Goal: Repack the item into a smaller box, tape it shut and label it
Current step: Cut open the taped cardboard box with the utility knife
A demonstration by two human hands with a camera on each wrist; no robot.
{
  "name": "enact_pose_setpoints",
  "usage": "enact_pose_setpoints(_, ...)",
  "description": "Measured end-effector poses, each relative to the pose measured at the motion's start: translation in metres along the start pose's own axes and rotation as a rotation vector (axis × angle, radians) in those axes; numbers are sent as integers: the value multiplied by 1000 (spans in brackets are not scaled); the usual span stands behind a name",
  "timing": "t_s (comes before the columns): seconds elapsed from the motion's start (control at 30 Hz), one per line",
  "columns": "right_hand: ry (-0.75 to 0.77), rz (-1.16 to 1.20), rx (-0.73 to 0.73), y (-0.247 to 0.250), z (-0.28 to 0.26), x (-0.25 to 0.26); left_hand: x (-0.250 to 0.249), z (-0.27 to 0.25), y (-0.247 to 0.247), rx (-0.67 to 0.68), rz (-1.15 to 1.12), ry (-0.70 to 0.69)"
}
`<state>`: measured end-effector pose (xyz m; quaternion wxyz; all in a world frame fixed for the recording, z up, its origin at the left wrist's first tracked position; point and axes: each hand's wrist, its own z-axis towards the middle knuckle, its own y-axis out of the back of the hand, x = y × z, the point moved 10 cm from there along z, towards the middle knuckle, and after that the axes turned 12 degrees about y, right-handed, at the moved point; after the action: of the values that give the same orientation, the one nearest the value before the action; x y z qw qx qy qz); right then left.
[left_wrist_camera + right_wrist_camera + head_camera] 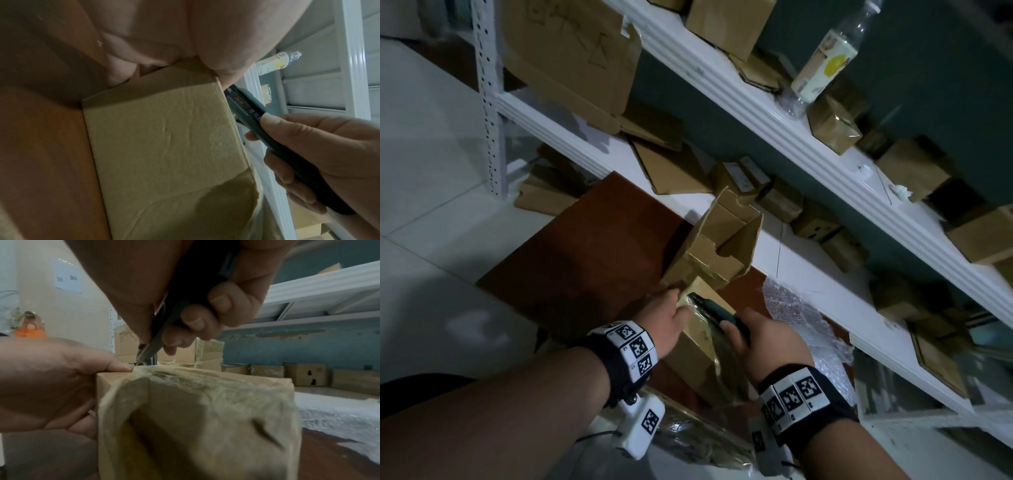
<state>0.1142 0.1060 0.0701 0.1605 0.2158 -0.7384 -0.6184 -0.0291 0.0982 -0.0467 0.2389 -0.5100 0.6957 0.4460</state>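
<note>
A cardboard box (702, 356) wrapped in yellowish tape stands on a brown table (592, 250). My left hand (677, 303) grips its far top corner, thumb on the top edge (121, 366) and fingers down the side. My right hand (739, 330) grips a dark utility knife (717, 313). The knife (162, 334) points down, its tip at the taped top seam right beside my left thumb. From the left wrist, the box side (164, 138) fills the view and the knife (252, 113) lies along its edge. A smaller open empty box (722, 243) lies tilted just behind.
Bubble wrap (801, 318) lies on the table to the right of the box. White shelves (756, 113) behind hold several small cardboard boxes, flattened cardboard and a plastic bottle (825, 61). An orange tape dispenser (30, 327) sits far left in the right wrist view.
</note>
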Motion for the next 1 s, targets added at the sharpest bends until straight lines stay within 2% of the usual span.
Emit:
enact_pose_setpoints(0.2,39,-128,36,8,4,10,-2,-3,2,6,7,5)
enact_pose_setpoints(0.47,77,-161,99,14,12,11,-6,-10,4,1,-31,-3)
enact_pose_setpoints(1.0,63,-243,150,11,-11,-2,-8,-11,8,-9,-4,23)
